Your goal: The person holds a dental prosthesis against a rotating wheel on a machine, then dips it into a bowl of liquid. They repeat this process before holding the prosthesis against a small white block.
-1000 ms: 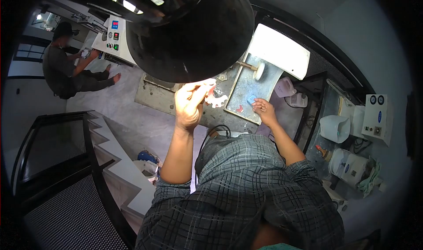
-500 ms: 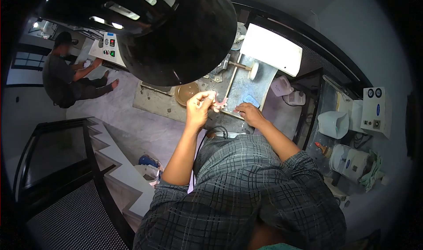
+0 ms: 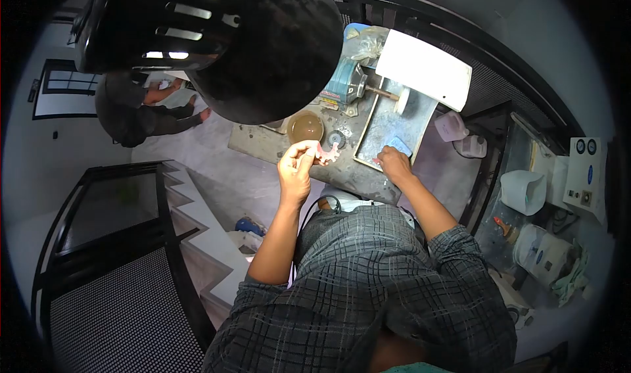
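Observation:
My left hand (image 3: 296, 174) is closed in a pinch on a pink, horseshoe-shaped denture plate (image 3: 330, 154), held up over the bench in front of me. Its curved, notched edge points right. My right hand (image 3: 396, 166) reaches into the front right of a metal tray (image 3: 363, 163), its fingers curled downward. A bit of pink shows at those fingertips, too small to make out. Just behind them lies a blue sponge (image 3: 398, 144). A pale polishing wheel (image 3: 402, 101) sits over the tray on the shaft of a bench motor (image 3: 345, 80).
A bowl of brownish liquid (image 3: 305, 128) and a small dark round piece (image 3: 337, 138) stand left of the tray. A black lamp shade (image 3: 263, 57) hangs close overhead. A white panel (image 3: 424, 69) covers the tray's back. Another person (image 3: 125, 107) sits far left.
My view has shifted, so the bench, motor and bowl show more fully. The denture plate stays in my left hand, now turned somewhat. My right hand remains at the tray's front, near the sponge.

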Tool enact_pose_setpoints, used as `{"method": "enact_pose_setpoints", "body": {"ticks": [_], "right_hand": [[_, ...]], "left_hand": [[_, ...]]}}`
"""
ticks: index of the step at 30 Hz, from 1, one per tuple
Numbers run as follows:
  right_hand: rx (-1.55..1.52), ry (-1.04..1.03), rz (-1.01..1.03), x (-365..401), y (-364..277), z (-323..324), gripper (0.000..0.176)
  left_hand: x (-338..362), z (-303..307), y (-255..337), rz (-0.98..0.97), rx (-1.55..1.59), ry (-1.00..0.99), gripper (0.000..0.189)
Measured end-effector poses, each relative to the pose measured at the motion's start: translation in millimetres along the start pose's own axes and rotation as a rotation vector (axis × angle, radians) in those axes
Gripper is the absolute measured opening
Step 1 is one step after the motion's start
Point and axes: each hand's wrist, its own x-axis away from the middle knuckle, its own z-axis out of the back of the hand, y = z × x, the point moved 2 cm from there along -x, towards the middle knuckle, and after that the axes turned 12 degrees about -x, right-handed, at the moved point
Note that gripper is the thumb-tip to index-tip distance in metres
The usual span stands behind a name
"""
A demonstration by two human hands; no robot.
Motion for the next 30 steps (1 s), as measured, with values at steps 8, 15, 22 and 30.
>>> {"method": "enact_pose_setpoints", "body": {"ticks": [8, 15, 22, 30], "right_hand": [[-0.032, 0.116, -0.065, -4.3, 3.7, -6.7, 0.005], [0.014, 0.065, -0.143, -0.5, -1.8, -5.2, 0.006], [-0.520, 0.233, -0.505, 8.6, 1.2, 10.5, 0.004], [-0.436, 0.226, -0.643, 9.5, -13.7, 38.1, 0.020]], "left_hand": [[1.3, 21.8, 0.7, -0.026, -0.154, 0.120, 0.017], [-7.1, 60.6, -20.8, 0.078, -0.128, 0.163, 0.017], [-19.9, 47.6, -40.6, 0.199, -0.063, 0.013, 0.016], [-47.8, -8.2, -65.1, 0.180, -0.140, -0.323, 0.012]]}}
